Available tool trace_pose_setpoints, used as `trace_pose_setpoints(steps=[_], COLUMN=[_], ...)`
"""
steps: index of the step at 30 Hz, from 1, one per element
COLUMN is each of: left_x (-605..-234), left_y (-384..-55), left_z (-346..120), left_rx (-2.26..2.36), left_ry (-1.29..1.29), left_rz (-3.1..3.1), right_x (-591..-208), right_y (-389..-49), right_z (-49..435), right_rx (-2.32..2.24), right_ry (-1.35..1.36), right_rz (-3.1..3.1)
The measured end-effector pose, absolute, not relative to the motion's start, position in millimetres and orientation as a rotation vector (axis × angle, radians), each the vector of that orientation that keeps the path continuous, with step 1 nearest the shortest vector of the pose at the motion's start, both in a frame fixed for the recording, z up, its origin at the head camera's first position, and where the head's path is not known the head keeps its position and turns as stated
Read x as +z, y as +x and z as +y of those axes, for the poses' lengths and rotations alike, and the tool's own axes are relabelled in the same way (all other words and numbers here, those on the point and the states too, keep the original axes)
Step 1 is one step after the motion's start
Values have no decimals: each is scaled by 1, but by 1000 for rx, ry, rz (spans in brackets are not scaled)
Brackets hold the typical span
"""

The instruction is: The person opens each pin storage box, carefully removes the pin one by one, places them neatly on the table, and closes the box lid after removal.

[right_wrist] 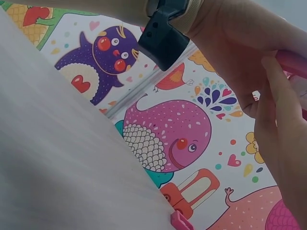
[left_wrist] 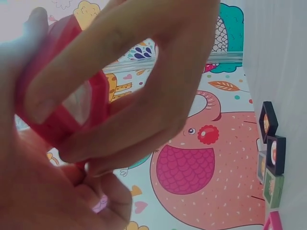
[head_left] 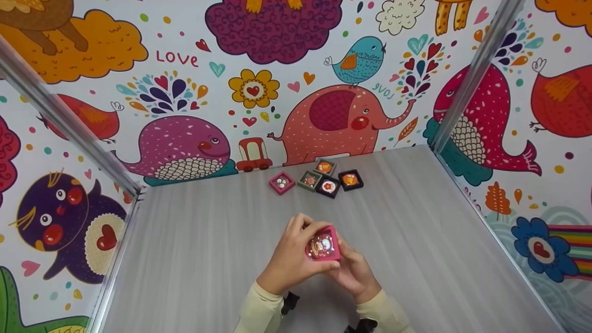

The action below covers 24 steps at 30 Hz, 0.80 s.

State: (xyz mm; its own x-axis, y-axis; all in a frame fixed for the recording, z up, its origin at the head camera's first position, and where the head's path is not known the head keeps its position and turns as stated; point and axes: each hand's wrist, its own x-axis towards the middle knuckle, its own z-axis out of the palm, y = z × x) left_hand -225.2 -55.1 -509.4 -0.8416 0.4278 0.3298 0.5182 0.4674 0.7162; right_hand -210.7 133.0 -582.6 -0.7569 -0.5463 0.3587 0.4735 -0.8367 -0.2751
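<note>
Pink case (head_left: pixel 323 245), one, sits between the hands, lifted clear of the counter (head_left: pixel 208 240): the left hand (head_left: pixel 293 254) grips it; the right hand (head_left: pixel 356 270) holds its right edge. How much handling remains, I cannot tell. Five others lie beyond the hands: one pink case (head_left: pixel 282 183), one green case (head_left: pixel 309 180), one grey case (head_left: pixel 325 167), two black cases (head_left: pixel 329 187) (head_left: pixel 351 180).

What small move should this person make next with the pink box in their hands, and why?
Perhaps move the pink box forward, toward the five other boxes: the left hand and right hand hold it up off the table, while the others sit on it near the wall.
</note>
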Motion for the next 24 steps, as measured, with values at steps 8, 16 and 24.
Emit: trace_pose_setpoints(steps=[8,16,24], left_x=[-510,-513,-512], left_y=[-226,-227,-230], left_z=[-55,-59,-67], left_rx=[-1372,-1471,-1620], left_ry=[-813,-816,-781], left_rz=[-2567,-2416,-2347], right_x=[-582,-578,-575], right_y=[-208,-210,-210], right_z=[135,141,142], right_rx=[-2539,-2535,-2592], right_ry=[-396,-303,-247], right_rz=[195,138,183])
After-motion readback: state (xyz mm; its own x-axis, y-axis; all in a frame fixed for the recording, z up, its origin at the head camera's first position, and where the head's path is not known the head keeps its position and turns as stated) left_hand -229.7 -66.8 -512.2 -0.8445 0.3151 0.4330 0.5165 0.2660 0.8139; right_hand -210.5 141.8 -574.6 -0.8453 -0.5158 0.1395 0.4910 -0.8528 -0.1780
